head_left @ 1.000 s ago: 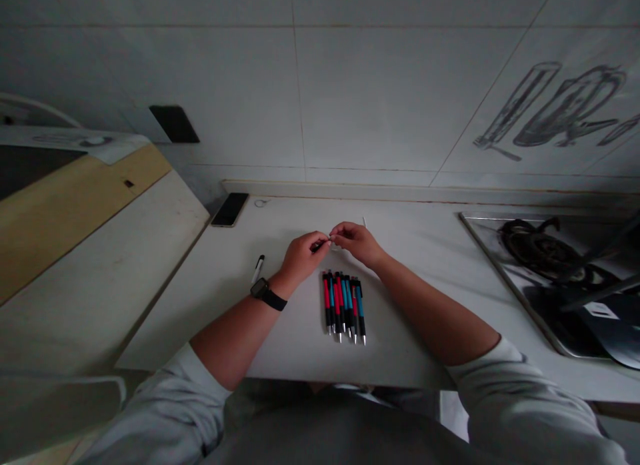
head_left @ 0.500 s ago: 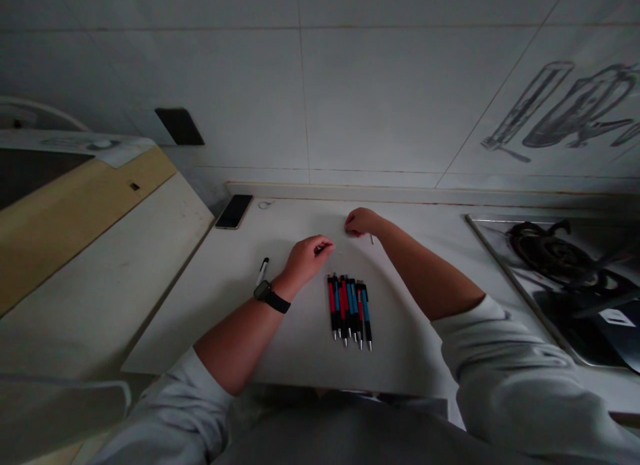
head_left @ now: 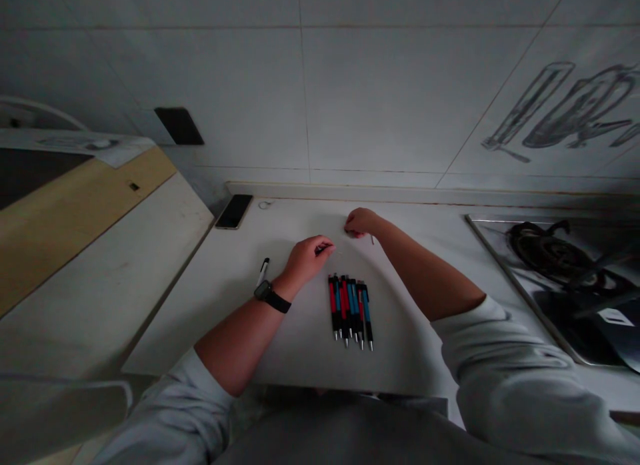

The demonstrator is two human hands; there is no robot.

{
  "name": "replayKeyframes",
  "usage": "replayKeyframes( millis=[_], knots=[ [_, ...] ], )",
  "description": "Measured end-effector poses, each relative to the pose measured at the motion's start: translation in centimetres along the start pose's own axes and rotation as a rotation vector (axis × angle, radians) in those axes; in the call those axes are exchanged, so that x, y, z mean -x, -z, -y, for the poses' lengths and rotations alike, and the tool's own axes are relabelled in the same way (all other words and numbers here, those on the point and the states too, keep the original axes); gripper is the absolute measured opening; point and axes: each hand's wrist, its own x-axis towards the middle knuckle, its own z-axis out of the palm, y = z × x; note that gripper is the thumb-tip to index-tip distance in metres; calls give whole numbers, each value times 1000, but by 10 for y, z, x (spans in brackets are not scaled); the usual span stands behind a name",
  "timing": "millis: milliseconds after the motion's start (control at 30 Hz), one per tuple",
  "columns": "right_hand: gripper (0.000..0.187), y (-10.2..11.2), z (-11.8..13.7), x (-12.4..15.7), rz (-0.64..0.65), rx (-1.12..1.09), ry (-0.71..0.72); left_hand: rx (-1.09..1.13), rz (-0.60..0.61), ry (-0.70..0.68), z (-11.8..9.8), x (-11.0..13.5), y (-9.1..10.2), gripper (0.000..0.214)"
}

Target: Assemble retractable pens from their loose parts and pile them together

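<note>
My left hand (head_left: 309, 257) is closed, with something small and dark between its fingers that I cannot make out. Beyond it, near the wall, my right hand (head_left: 361, 222) bends down to the counter, closed around a pen (head_left: 373, 239); only a bit of red and a slim tip show beside the palm. Nearer to me than both hands lies a row of several red and blue pens (head_left: 349, 310) with black grips, their silver tips toward me. A white pen with a black end (head_left: 263, 269) rests by my left wrist, partly hidden behind the watch.
The white counter (head_left: 300, 345) ends at a tiled wall. At its back left lie a phone (head_left: 234, 211) and a small ring-shaped thing (head_left: 265, 204). A white cabinet-like box (head_left: 100, 251) borders the left side, and a gas stove (head_left: 555, 265) the right.
Almost nothing differs. Both hands stay in place with only slight finger movement, and the pens lie as before.
</note>
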Motion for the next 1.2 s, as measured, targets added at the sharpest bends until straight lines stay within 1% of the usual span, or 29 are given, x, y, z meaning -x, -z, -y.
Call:
replayKeyframes(
  millis=[100, 167, 233, 433, 733, 867, 1000, 1133, 1200],
  knots=[
    [30, 1, 1, 9, 34, -14, -2, -8, -1, -6, 0, 0, 0, 10],
    [39, 1, 2, 14, 32, -8, 38, -8, 4, -6, 1, 0, 0, 11],
    [42, 0, 3, 17, 22, 22, 77, -5, 12, -8, 1, 0, 0, 11],
    [33, -3, 6, 18, -40, 77, 94, -24, 13, -13, 3, 0, 0, 10],
    [26, -9, 5, 21, -90, 68, 112, -12, 30, -6, 2, 0, 0, 10],
    [27, -9, 4, 25, -106, 52, 116, -22, 30, -4, 2, 0, 1, 10],
    [22, -10, 10, 40, -137, 32, 156, -40, -15, -9, 2, 0, 3, 11],
    [21, -19, 25, 63, -66, 63, 248, -56, -86, -15, 1, -2, 5, 12],
    [20, -24, 33, 74, -43, 126, 257, -56, -95, -17, 1, -2, 5, 12]
  ],
)
